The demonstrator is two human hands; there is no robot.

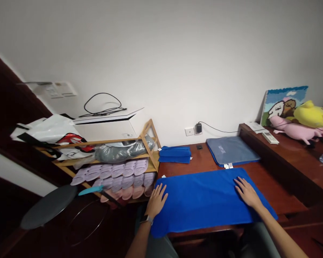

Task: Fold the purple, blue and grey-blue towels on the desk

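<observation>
Item: blue cloth (204, 200), one, spread over the desk (274, 182), its near edge reaching the desk's front and its near-left corner drooping beside the person's lap.

Risks, as judged:
- Slippage. The overhanging near edge could draw the cloth lapwards, should both palms lift or pull back together.
- Creasing. Shallow ripples show between the hands; uneven pressure, or palms sliding inwards, could bunch them into folds.
- Snagging. The watch (146, 218) on the left wrist (a modest hazard, admittedly) could catch the cloth's left edge if dragged across it.
- Disturbance. The grey folded cloth (229, 149) lies just beyond the far edge; a broad push away could nudge it.

Grip, left hand (156, 201): open, fingers extended and slightly parted, resting on the cloth's left margin; nothing clasped.

Grip, right hand (247, 192): open, fingers fanned, laid flat near the right side; nothing clasped.

Adjacent: folded blue cloths (174, 154), stacked at the desk's back left, a white tag (191, 158) at their right side.
</observation>
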